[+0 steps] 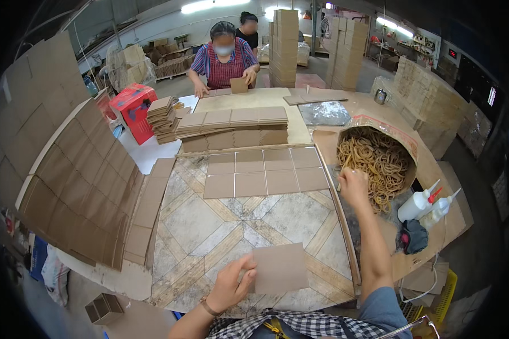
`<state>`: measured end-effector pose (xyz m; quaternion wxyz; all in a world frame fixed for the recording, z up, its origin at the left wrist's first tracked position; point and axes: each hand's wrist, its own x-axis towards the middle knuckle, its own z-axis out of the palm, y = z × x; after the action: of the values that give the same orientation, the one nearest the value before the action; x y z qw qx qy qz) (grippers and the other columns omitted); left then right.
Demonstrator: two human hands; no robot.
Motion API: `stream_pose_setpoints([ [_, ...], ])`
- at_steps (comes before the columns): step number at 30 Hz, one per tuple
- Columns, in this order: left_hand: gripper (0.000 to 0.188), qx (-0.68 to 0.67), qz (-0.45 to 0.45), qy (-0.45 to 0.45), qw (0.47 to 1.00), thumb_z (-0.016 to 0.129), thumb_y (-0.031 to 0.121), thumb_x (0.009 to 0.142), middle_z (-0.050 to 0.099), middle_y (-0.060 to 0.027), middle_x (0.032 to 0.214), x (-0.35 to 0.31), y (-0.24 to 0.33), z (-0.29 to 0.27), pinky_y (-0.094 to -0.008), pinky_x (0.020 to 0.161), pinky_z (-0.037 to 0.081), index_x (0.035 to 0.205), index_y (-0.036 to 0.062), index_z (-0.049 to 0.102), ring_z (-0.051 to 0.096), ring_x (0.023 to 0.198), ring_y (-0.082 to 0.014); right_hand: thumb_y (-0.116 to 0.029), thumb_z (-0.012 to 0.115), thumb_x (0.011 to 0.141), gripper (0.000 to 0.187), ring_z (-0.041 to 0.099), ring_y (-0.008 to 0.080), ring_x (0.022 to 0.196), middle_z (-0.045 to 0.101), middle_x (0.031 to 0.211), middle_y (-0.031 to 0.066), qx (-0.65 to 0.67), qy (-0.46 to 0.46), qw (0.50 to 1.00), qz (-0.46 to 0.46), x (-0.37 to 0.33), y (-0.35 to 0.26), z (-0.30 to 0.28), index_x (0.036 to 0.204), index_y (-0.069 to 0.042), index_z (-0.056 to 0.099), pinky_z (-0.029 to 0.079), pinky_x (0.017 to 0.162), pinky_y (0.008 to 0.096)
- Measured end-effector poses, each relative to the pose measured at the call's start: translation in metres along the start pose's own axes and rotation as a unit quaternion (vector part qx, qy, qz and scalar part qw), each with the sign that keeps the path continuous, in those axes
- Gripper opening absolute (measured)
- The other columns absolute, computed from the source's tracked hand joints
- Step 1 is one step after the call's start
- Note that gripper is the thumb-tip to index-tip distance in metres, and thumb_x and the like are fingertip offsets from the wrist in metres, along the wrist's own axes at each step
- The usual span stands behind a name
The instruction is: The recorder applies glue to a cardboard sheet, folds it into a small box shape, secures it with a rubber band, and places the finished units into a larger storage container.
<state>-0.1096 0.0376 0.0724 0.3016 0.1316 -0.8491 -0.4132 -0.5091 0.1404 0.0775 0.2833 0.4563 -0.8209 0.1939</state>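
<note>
My left hand (236, 281) grips a square brown cardboard piece (279, 268) by its left edge, above the near part of the tile-patterned board (243, 220). My right hand (354, 186) is closed at the board's right edge, beside a big paper sack (410, 147) lying on its side. Tan cord-like loops (373, 161) fill the sack and spill from its mouth. Whatever the right fingers hold, if anything, is too small to make out. Ahead of both hands lies a cardboard sheet (266, 173) divided into squares, with white lines along its grooves.
White squeeze bottles (415, 204) and a dark cloth item (414, 236) stand at right. Stacked grooved cardboard (232, 121) sits beyond the sheet, near a red box (133, 110). A large cardboard stack (79, 186) leans at left. Across the table, a masked person (226, 68) handles cardboard.
</note>
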Motion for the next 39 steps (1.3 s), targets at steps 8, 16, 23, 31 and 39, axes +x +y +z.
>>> stream_pose_setpoints([
  [8, 0.044, -0.011, -0.033, 0.031, 0.999, 0.065, 0.013, 0.083, 0.064, -0.0194, 0.089, 0.015, 0.024, 0.0, -0.0335, 0.07, 0.051, 0.121, -0.0029, 0.049, 0.065, 0.08, -0.031, -0.015, 0.062, 0.086, 0.011, 0.064, 0.0219, 0.065, 0.065, 0.075, 0.0106, 0.428, -0.282, 0.844, -0.158, -0.048, -0.203, -0.079, 0.094, -0.008, 0.059, 0.05, 0.059, 0.0322],
  [16, 0.008, -0.16, -0.206, 0.024, 0.965, 0.053, 0.001, 0.087, 0.068, -0.0098, 0.079, 0.017, -0.005, 0.003, -0.0247, 0.067, 0.051, 0.094, -0.0024, 0.054, 0.066, 0.072, -0.0151, -0.003, 0.06, 0.075, 0.017, 0.056, 0.0229, 0.058, 0.056, 0.065, 0.0078, 0.454, -0.171, 0.874, 0.001, -0.068, -0.197, -0.076, 0.092, -0.005, 0.058, 0.045, 0.055, 0.0353],
  [23, 0.01, -0.3, -0.3, 0.016, 0.905, 0.044, 0.001, 0.088, 0.068, -0.0119, 0.077, 0.037, -0.035, 0.0, -0.0265, 0.063, 0.056, 0.086, -0.0018, 0.053, 0.067, 0.069, -0.0146, 0.003, 0.051, 0.073, 0.023, 0.061, 0.0175, 0.066, 0.062, 0.087, 0.0134, 0.401, -0.107, 0.882, 0.221, -0.086, -0.149, -0.059, 0.094, -0.001, 0.059, 0.048, 0.06, 0.0277],
  [31, 0.021, -0.26, -0.316, -0.099, 0.907, 0.039, 0.003, 0.088, 0.066, -0.0111, 0.085, 0.05, -0.045, 0.002, -0.0275, 0.066, 0.056, 0.094, -0.0035, 0.058, 0.066, 0.074, -0.0142, 0.013, 0.036, 0.077, 0.035, 0.066, 0.0224, 0.089, 0.058, 0.099, 0.0113, 0.639, -0.191, 0.648, 0.368, -0.1, -0.137, -0.062, 0.105, 0.002, 0.054, 0.055, 0.072, 0.0313],
  [39, 0.018, -0.295, -0.374, -0.163, 0.864, 0.046, 0.008, 0.09, 0.063, -0.0017, 0.075, 0.054, -0.069, 0.015, -0.0221, 0.06, 0.047, 0.095, 0.0, 0.062, 0.057, 0.065, -0.0077, 0.015, 0.038, 0.077, 0.033, 0.063, 0.0176, 0.089, 0.057, 0.096, 0.0076, 0.639, -0.243, 0.615, 0.393, -0.113, -0.13, -0.039, 0.101, 0.0, 0.055, 0.051, 0.077, 0.028],
])
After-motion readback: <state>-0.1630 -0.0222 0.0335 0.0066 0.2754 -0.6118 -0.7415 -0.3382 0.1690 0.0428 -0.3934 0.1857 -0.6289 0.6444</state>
